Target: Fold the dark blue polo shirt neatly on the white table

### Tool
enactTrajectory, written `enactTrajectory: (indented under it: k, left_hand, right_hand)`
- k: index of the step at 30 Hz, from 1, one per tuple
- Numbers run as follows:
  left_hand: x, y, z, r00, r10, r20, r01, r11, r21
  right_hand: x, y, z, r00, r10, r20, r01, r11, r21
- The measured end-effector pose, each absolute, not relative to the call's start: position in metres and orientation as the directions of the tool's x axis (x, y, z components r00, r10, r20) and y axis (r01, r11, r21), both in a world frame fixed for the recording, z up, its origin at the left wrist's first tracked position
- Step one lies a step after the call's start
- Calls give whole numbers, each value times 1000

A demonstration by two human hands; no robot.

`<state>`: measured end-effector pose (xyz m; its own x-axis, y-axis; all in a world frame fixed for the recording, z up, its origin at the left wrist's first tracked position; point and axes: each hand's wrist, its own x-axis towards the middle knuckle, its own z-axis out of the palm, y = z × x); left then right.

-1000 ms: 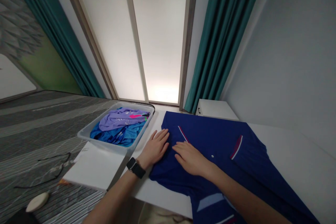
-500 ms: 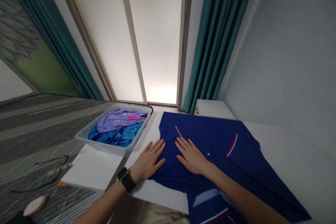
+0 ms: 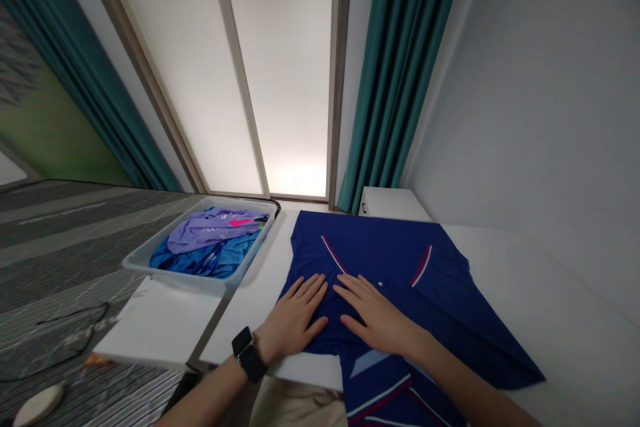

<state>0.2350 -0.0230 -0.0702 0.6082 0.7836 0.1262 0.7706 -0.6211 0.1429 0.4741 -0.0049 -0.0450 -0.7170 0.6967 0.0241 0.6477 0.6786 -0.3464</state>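
A navy polo shirt (image 3: 370, 233) with red and white trim lies spread over the white table (image 3: 500, 247). Its striped collar end hangs over the near edge, close to my body. My left hand (image 3: 300, 310) rests flat on the shirt's left part, fingers spread, with a black watch (image 3: 249, 353) on the wrist. Beside it, my right hand (image 3: 373, 313) presses flat on the middle of the shirt, fingers stretched forward. Neither hand grips the cloth. My right forearm covers some of the shirt's near part.
Left of the shirt, a clear plastic bin (image 3: 200, 280) holds purple and blue clothes (image 3: 215, 230). A white board or stool top (image 3: 160, 320) sits below it. A small white cabinet (image 3: 395, 203) stands beyond the table, near a teal curtain (image 3: 395, 80) and the right wall.
Both hands have slid a little nearer to me over the shirt, the left one moving further onto it. My view has turned slightly right.
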Motion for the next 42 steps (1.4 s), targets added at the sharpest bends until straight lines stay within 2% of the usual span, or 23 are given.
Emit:
enactTrajectory:
  k: [10,21,27,29,32,37,42]
  left_hand:
    - [234,-25,-72,615,777,135,767,-630,126]
    - [234,-26,-72,616,780,109,777,-625,79]
    - [235,-25,-69,627,767,141,764,-640,85]
    - [238,-29,-63,623,762,177,756,-644,113]
    - [247,-42,-51,583,781,225,752,-624,215]
    - [258,-67,-47,624,761,176,676,-639,366]
    - [257,-80,-52,609,774,174,654,-614,442]
  right_hand:
    - [478,-25,-59,-730,683,21,653,706,-276]
    - [479,-26,-59,-735,678,14,646,706,-291]
    - [479,-28,-57,-723,685,93,642,715,-277]
    - [478,-32,-52,-700,700,141,649,706,-284]
    - [473,-45,-43,-685,713,148,658,693,-295]
    - [466,-69,-38,-717,688,115,628,708,-321]
    - [460,-89,-50,-630,769,105,713,627,-315]
